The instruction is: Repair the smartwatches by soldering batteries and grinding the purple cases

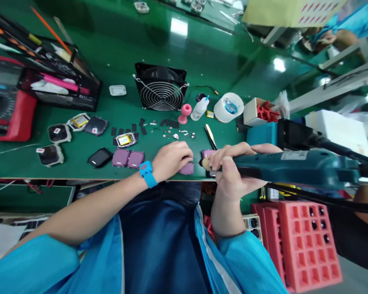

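Observation:
My right hand (233, 167) is wrapped round a teal electric screwdriver (282, 166), which lies level with its tip pointing left. Near the front edge of the green bench, my left hand (173, 158) has its fingers closed on a small purple case (187, 168). The screwdriver's tip is just right of that case, apart from it. Another purple case (207, 154) is partly hidden behind my right hand. Left of my left wrist two purple cases (120, 157) lie side by side, with a black case (99, 157) beyond them.
A fan (161, 87) stands mid-bench, with a pink stamp-like object (184, 113), white bottle (200, 108) and white tub (228, 108) on its right. A mesh organizer (64, 90) and red meter (24, 114) are left. Red foam trays (309, 245) stand lower right. Another person's hand shows upper right.

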`<state>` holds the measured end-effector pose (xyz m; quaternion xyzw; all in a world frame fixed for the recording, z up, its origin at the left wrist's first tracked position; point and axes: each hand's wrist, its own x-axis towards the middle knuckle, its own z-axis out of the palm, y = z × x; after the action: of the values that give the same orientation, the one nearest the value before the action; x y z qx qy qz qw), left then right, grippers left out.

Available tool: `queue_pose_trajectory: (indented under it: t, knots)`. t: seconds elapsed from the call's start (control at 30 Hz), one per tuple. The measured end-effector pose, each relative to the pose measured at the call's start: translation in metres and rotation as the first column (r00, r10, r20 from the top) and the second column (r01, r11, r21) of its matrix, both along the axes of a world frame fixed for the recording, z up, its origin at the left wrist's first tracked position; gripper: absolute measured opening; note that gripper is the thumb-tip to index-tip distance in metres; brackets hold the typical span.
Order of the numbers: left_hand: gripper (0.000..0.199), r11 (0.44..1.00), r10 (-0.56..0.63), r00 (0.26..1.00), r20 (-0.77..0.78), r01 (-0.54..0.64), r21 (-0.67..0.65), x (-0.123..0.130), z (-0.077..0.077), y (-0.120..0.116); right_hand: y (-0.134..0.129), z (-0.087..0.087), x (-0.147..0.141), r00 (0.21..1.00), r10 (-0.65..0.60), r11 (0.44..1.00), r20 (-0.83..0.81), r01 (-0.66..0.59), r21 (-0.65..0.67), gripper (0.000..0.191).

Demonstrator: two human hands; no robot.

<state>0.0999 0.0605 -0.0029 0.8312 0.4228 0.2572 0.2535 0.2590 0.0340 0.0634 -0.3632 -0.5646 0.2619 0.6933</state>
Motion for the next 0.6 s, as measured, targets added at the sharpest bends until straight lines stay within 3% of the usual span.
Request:
queue_pose_trajectory:
  t: [0.1, 0.2, 0.4, 0.6]
  knots:
    - [0.010, 0.987, 0.066, 0.997, -0.050, -0.058, 0.148, -0.010, -0.004, 0.004, -0.006, 0.003, 0.009, 0.999, 0.029, 1.000, -0.031, -0.029, -0.004, 0.038]
    - [0.016, 0.968, 0.102, 0.995, -0.001, -0.099, 0.229, -0.018, -0.001, -0.008, -0.014, -0.001, 0.016, 0.999, 0.031, 0.999, -0.042, -0.033, -0.025, 0.038]
    - [0.016, 0.967, -0.061, 0.994, 0.086, 0.038, 0.250, -0.010, -0.001, -0.048, -0.022, -0.012, 0.008, 0.992, 0.044, 0.996, -0.116, -0.052, -0.069, 0.040]
    - [0.013, 0.955, 0.038, 0.998, 0.056, -0.053, 0.291, 0.000, -0.010, -0.054, -0.019, -0.014, -0.001, 0.995, 0.055, 0.997, -0.087, -0.059, -0.056, 0.040]
